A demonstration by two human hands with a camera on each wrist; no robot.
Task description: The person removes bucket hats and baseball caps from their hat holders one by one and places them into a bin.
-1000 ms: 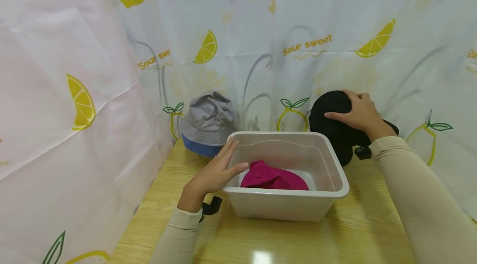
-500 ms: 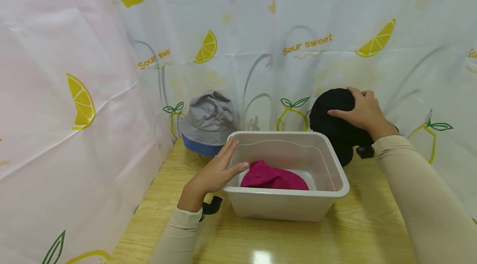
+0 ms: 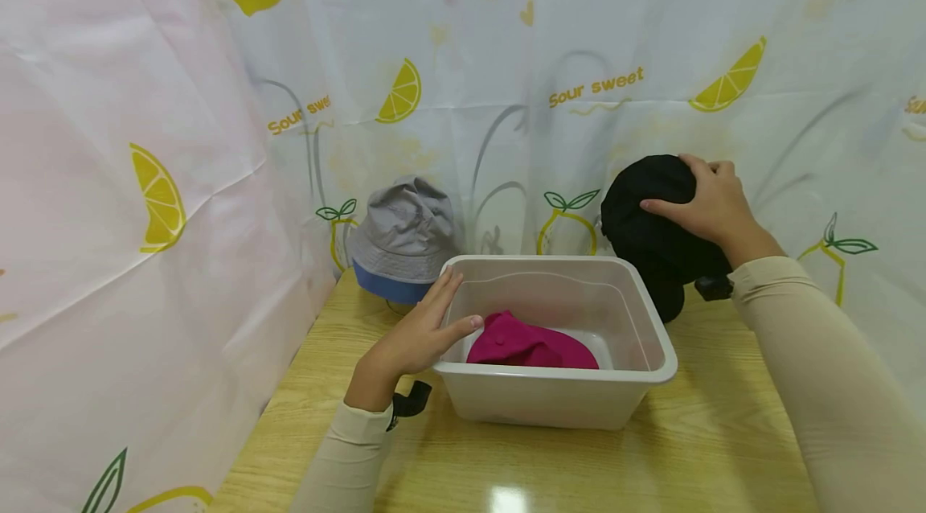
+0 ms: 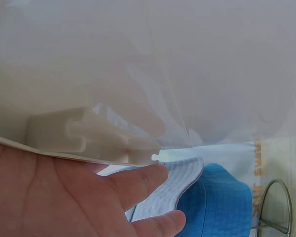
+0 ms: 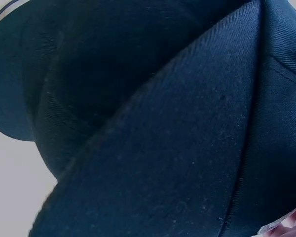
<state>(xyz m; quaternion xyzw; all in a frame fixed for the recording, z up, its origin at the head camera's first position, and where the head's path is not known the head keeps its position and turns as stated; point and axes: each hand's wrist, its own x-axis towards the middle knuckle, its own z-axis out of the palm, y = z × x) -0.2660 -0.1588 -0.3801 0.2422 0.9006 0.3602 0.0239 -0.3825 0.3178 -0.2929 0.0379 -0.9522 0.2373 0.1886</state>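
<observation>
My right hand grips the crown of a black cap, thumb across its front and fingers over the top. A black rounded brim shows lower down, behind the bin's right side. Up close in the right wrist view, the black cap fills most of the frame, with another black cap's brim behind it. My left hand rests at the left rim of a whitish plastic bin, fingers straight and thumb over the inside. A magenta cap lies in the bin.
A grey bucket hat with a blue underside sits at the back left. Beside it a wire stand shows in the left wrist view. A lemon-print curtain hangs behind the wooden table.
My right hand has risen and shifted slightly right, lifting the black cap upward. The left hand, bin, magenta cap and bucket hat stay where they were.
</observation>
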